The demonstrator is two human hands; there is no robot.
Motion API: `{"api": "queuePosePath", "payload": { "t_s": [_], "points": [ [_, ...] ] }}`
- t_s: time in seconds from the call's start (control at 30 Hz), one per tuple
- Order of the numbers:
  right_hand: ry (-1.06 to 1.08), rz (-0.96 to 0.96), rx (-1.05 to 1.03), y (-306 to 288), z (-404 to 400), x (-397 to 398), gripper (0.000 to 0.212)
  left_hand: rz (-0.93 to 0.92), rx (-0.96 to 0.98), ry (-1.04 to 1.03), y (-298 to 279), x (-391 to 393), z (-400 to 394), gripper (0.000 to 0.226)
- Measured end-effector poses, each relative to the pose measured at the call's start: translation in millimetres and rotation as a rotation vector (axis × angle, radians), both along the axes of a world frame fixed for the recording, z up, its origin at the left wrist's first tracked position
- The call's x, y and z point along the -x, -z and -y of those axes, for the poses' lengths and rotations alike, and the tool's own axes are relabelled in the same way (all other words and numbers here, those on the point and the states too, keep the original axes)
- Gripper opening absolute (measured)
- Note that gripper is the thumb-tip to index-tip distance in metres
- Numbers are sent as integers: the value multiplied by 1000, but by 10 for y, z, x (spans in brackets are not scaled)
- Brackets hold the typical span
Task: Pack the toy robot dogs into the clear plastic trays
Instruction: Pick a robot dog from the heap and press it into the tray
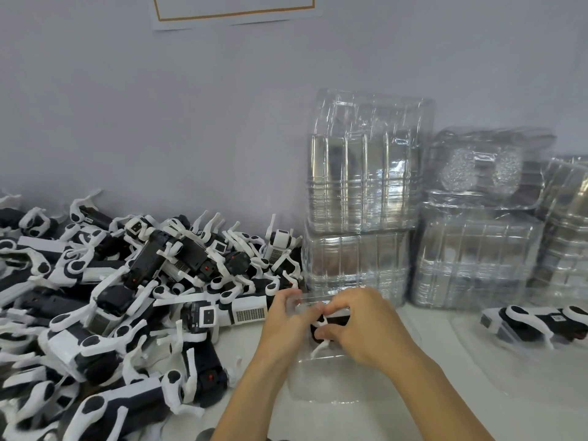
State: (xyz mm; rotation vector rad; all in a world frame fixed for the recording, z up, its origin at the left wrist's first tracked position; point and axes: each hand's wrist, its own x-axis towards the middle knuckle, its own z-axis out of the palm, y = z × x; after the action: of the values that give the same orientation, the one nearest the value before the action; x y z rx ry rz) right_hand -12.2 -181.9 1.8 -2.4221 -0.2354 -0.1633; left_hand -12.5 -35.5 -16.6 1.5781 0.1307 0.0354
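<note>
A black and white toy robot dog point(331, 323) lies in a clear plastic tray point(321, 380) on the white table in front of me. My right hand point(362, 326) curls over the dog and pinches it, hiding most of it. My left hand point(288, 316) holds the tray's far edge with curled fingers. A big heap of the same toy dogs point(127, 297) covers the table to the left. Another dog point(534, 323) lies in a second clear tray point(509, 374) at the right.
Tall stacks of clear trays point(366, 192) stand against the wall behind my hands, with more stacks point(477, 256) to the right. A pale wall rises behind the table, and a sheet of paper point(235, 11) hangs on it.
</note>
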Motion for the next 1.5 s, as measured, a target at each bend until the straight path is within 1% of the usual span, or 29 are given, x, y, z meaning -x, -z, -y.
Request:
{"api": "queuePosePath", "payload": {
  "t_s": [0.07, 0.13, 0.17, 0.2, 0.27, 0.33, 0.47, 0.57, 0.73, 0.9, 1.03, 1.17, 1.23, 1.37, 1.43, 1.5],
  "points": [
    [-56, -13, 16, -42, 14, -1, 21, -1, -8, -8, 4, 2, -10, 41],
    [-124, -41, 61, -98, 64, 6, 25, 1, -15, -19, 17, -4, -20, 37],
    [-129, -45, 67, -118, 109, -1, 22, 5, -23, -25, 23, -10, -29, 37],
    [-104, -37, 51, -133, 180, -14, 19, 8, -28, -29, 25, -19, -30, 36],
    [10, -33, 26, -158, 372, -52, 26, 5, -29, -35, 38, -31, -29, 37],
    [85, -49, 26, -163, 574, -84, 24, -4, -30, -41, 56, -46, -26, 36],
    [101, -58, -41, -131, 694, -87, 18, -5, -24, -35, 73, -64, -29, 36],
    [157, -36, -38, -94, 648, -102, 15, -13, -32, -15, 73, -60, -39, 39],
    [226, 27, -71, 13, 555, -100, 27, -9, -35, -20, 68, -55, -36, 42],
    [184, -33, -75, -11, 597, -103, 23, -6, -42, -22, 70, -49, -34, 40],
    [178, -37, -44, -55, 590, -92, 21, -3, -37, -28, 70, -53, -29, 40],
    [144, -86, -12, -115, 627, -79, 13, -1, -21, -37, 75, -54, -28, 37],
    [134, -97, 21, -141, 645, -67, 17, 6, -21, -40, 77, -54, -30, 36],
    [104, -96, 70, -174, 644, -34, 32, 4, -14, -39, 89, -65, -25, 36],
    [108, -107, 68, -190, 646, -18, 33, 7, -22, -37, 98, -67, -23, 34],
    [122, -104, 71, -195, 647, -11, 30, 3, -15, -42, 109, -75, -26, 34]
  ]
}}
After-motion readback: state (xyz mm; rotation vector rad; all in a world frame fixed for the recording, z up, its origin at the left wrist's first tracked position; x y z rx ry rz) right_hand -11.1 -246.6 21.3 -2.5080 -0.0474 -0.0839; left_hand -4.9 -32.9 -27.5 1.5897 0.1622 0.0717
